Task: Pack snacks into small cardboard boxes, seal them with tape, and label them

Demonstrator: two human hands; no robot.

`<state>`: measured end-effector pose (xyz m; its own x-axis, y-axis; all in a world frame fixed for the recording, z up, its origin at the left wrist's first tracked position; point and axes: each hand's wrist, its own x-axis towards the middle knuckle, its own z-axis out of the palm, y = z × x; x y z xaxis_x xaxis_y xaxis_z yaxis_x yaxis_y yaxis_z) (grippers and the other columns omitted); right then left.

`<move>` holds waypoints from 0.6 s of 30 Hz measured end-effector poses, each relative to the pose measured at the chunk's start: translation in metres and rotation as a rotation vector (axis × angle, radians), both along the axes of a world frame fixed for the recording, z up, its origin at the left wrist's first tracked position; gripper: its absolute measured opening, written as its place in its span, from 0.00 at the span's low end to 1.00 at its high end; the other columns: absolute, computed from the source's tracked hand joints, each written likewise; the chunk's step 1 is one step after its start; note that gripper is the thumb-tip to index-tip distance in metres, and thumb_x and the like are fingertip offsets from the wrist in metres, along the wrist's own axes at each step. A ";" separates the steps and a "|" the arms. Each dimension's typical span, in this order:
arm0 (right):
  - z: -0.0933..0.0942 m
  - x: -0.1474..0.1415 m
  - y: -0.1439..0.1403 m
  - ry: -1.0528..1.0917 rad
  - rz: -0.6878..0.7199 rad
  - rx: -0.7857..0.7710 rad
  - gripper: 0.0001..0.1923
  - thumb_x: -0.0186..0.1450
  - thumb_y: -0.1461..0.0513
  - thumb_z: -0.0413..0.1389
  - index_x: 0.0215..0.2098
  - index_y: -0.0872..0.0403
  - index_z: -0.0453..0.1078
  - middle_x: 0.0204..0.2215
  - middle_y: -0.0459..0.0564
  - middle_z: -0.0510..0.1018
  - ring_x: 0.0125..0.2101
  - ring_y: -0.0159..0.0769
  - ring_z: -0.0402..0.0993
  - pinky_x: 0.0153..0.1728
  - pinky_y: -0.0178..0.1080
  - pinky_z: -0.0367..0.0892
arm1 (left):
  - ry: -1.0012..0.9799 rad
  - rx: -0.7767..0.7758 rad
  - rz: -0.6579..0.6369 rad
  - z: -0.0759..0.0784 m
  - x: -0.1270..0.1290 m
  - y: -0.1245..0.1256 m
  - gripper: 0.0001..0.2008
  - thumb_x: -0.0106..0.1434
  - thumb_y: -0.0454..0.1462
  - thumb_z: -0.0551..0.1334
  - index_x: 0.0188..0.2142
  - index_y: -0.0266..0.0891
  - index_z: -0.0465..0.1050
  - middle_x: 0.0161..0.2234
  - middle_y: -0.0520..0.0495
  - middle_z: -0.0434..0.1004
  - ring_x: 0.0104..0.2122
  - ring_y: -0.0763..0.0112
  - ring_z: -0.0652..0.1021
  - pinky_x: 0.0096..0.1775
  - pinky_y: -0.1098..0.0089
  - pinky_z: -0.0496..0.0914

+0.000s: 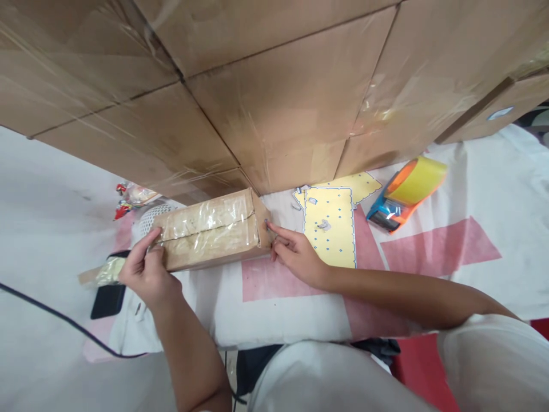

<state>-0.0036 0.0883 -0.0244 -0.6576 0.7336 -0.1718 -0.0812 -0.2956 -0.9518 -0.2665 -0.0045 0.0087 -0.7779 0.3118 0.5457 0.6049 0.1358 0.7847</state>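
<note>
Stacked cartons (274, 103), wrapped in clear film, are filling the whole back of the view and standing on a white cloth (480, 189) with pink blocks printed on it. Box (210, 234), small, brown and taped along its top with clear tape, is lying lengthwise on the cloth just in front of the cartons, near the middle of the spread. Left hand (148, 269) is sitting at the box's left end, fingers curled together and pinching what looks like a loose tail of tape (100, 273) that is running off leftward from the box; thumb is pressing on the box's top corner. Right hand (294, 252) is bracing the box's right end, fingers bent and close together, fingertips (269, 228) touching the end face; whether anything is pinched there cannot be told. Yellow sheets (330, 226) with dotted borders are lying just beside the right hand, toward the cartons, with a few small pale bits resting on them. Tape gun (403, 194), orange and blue with a yellowish roll, is lying further right on the cloth, close to the foot of the cartons and well apart from both hands. Dark flat item (107, 300) is showing under the left hand at the cloth's near left edge, and a black cable (60, 317) is crossing the bare white area beside it. Red-and-clear wrapper (128, 197) is sitting behind the box's left end, against the cartons.
</note>
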 end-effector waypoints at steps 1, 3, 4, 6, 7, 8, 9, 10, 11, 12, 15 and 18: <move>0.001 0.000 0.002 -0.015 0.018 0.016 0.35 0.66 0.64 0.51 0.72 0.59 0.60 0.25 0.42 0.72 0.25 0.29 0.62 0.28 0.34 0.63 | 0.000 0.011 -0.016 0.000 -0.001 0.000 0.21 0.53 0.35 0.60 0.45 0.32 0.84 0.43 0.42 0.86 0.48 0.53 0.83 0.54 0.56 0.75; 0.004 0.001 0.004 -0.038 0.055 0.030 0.37 0.66 0.65 0.51 0.73 0.59 0.56 0.25 0.41 0.71 0.26 0.29 0.63 0.29 0.34 0.64 | -0.008 0.048 -0.049 0.001 -0.002 -0.001 0.20 0.52 0.34 0.62 0.44 0.31 0.84 0.42 0.41 0.86 0.47 0.53 0.83 0.53 0.57 0.76; 0.005 0.001 0.005 -0.046 0.073 0.031 0.38 0.65 0.65 0.50 0.74 0.58 0.55 0.24 0.40 0.71 0.26 0.29 0.63 0.29 0.33 0.63 | -0.012 0.060 -0.059 0.001 -0.002 -0.001 0.20 0.51 0.34 0.63 0.43 0.31 0.84 0.42 0.40 0.86 0.47 0.53 0.83 0.52 0.58 0.76; 0.006 0.003 0.006 -0.058 0.109 0.025 0.41 0.65 0.66 0.50 0.76 0.55 0.50 0.24 0.39 0.71 0.25 0.29 0.62 0.27 0.33 0.62 | -0.012 0.050 -0.052 0.002 -0.002 -0.001 0.20 0.51 0.34 0.64 0.43 0.31 0.84 0.42 0.40 0.86 0.46 0.53 0.83 0.51 0.59 0.76; 0.007 0.004 0.005 -0.063 0.124 0.024 0.41 0.65 0.66 0.50 0.76 0.55 0.48 0.24 0.39 0.71 0.25 0.29 0.62 0.27 0.32 0.61 | -0.006 0.026 -0.039 0.002 -0.001 -0.001 0.20 0.51 0.34 0.63 0.43 0.32 0.84 0.43 0.41 0.86 0.47 0.53 0.83 0.51 0.59 0.76; 0.006 0.005 0.005 -0.068 0.139 0.029 0.41 0.66 0.66 0.50 0.77 0.55 0.47 0.24 0.39 0.72 0.24 0.28 0.61 0.26 0.32 0.61 | 0.002 -0.002 -0.021 0.002 -0.001 -0.001 0.21 0.52 0.35 0.62 0.44 0.32 0.84 0.43 0.41 0.86 0.47 0.53 0.83 0.52 0.59 0.76; 0.005 0.005 0.005 -0.077 0.150 0.045 0.41 0.66 0.66 0.49 0.77 0.54 0.46 0.23 0.38 0.71 0.24 0.28 0.60 0.26 0.32 0.60 | 0.009 -0.029 -0.002 0.001 -0.001 -0.001 0.21 0.53 0.36 0.61 0.45 0.33 0.84 0.44 0.41 0.86 0.48 0.53 0.83 0.52 0.58 0.76; 0.004 0.005 0.005 -0.090 0.157 0.076 0.41 0.67 0.66 0.49 0.77 0.53 0.46 0.22 0.38 0.70 0.23 0.28 0.59 0.26 0.32 0.60 | 0.014 -0.049 0.015 0.001 -0.001 0.000 0.22 0.53 0.36 0.60 0.45 0.33 0.83 0.45 0.42 0.86 0.48 0.54 0.83 0.53 0.57 0.76; 0.002 0.005 0.006 -0.108 0.157 0.122 0.40 0.67 0.66 0.49 0.77 0.53 0.47 0.21 0.37 0.67 0.23 0.28 0.58 0.27 0.32 0.60 | 0.018 -0.059 0.029 0.000 -0.001 0.000 0.22 0.54 0.37 0.60 0.45 0.33 0.83 0.45 0.42 0.86 0.48 0.54 0.83 0.53 0.57 0.76; -0.001 0.005 0.007 -0.129 0.151 0.182 0.40 0.68 0.65 0.49 0.77 0.52 0.48 0.20 0.36 0.64 0.22 0.28 0.57 0.27 0.32 0.60 | 0.018 -0.059 0.036 0.000 -0.001 0.000 0.22 0.54 0.37 0.59 0.45 0.33 0.83 0.44 0.42 0.86 0.48 0.54 0.83 0.53 0.57 0.75; -0.008 0.004 0.010 -0.193 0.076 0.445 0.37 0.66 0.66 0.51 0.73 0.52 0.58 0.28 0.41 0.65 0.26 0.29 0.60 0.31 0.35 0.64 | 0.002 -0.030 0.035 0.000 0.000 0.002 0.22 0.53 0.37 0.59 0.44 0.32 0.84 0.42 0.41 0.86 0.47 0.55 0.82 0.50 0.60 0.75; -0.013 0.003 0.013 -0.143 -0.016 0.666 0.33 0.65 0.66 0.52 0.69 0.53 0.66 0.47 0.54 0.68 0.36 0.33 0.68 0.36 0.37 0.70 | -0.011 -0.023 0.050 0.002 0.002 0.003 0.22 0.54 0.37 0.59 0.44 0.32 0.84 0.40 0.42 0.86 0.43 0.57 0.82 0.47 0.62 0.76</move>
